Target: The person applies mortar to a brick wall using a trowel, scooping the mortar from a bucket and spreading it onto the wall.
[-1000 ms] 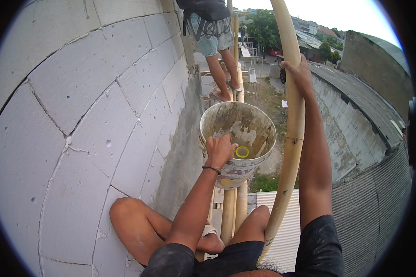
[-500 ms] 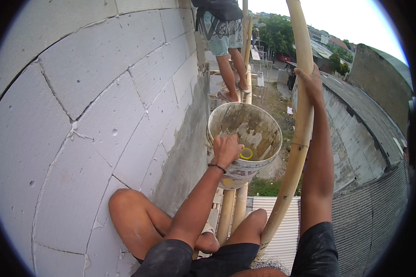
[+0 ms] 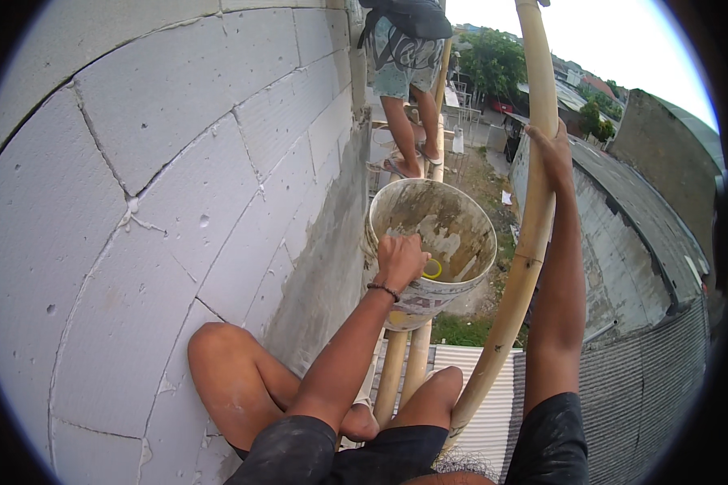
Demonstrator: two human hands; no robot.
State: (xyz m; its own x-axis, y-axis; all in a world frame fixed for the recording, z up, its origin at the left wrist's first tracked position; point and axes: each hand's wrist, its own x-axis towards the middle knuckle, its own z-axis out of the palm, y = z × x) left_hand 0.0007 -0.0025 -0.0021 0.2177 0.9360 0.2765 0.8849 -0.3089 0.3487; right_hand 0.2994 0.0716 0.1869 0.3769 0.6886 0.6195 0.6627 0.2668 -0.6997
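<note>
My left hand (image 3: 403, 260) is closed over the near left rim of a tall, stained white bucket (image 3: 437, 299), with its fingertips hidden from sight. Just right of those fingers a small yellow ring (image 3: 432, 268) shows inside the bucket; what it belongs to I cannot make out. Dried grey residue coats the bucket's inner wall. My right hand (image 3: 553, 153) grips an upright bamboo pole (image 3: 529, 242) from its right side, with the thumb across the front. The bucket rests over bamboo poles (image 3: 392, 368) between my bent knees and another person's feet.
A pale block wall (image 3: 194, 178) rises close on the left. Ahead, another person (image 3: 408, 89) in patterned shorts stands on the bamboo poles. To the right and below lie a corrugated roof (image 3: 623, 404), a light metal sheet (image 3: 485, 396) and ground far down.
The view has shifted slightly. The other person's legs and shorts have changed position a little. Both my hands keep their places on the bucket and the bamboo pole.
</note>
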